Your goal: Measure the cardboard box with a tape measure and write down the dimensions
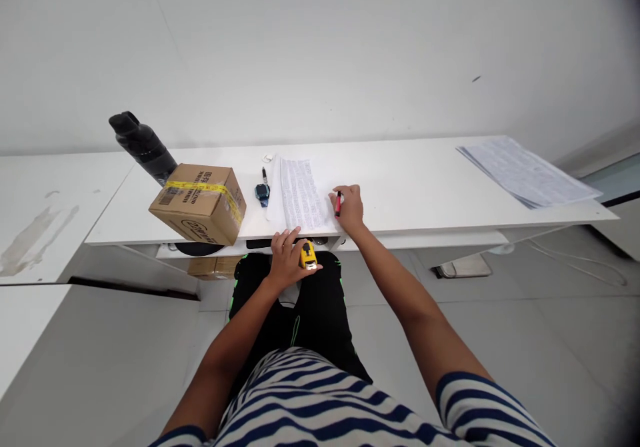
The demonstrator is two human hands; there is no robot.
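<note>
Centre frame: left hand (pixel 287 260) fingers clamped on boxy yellow tape measure (pixel 307 252); right hand's (pixel 351 207) on slim red pen (pixel 339 204).

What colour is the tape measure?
The tape measure is mostly yellow with black, seen in the head view.

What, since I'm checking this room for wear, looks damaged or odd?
A brownish, streaky patch mars the white table at far left; whether it is stained or peeled, I can't tell. Dark marks also stand out on the pale wall, upper right.
</note>
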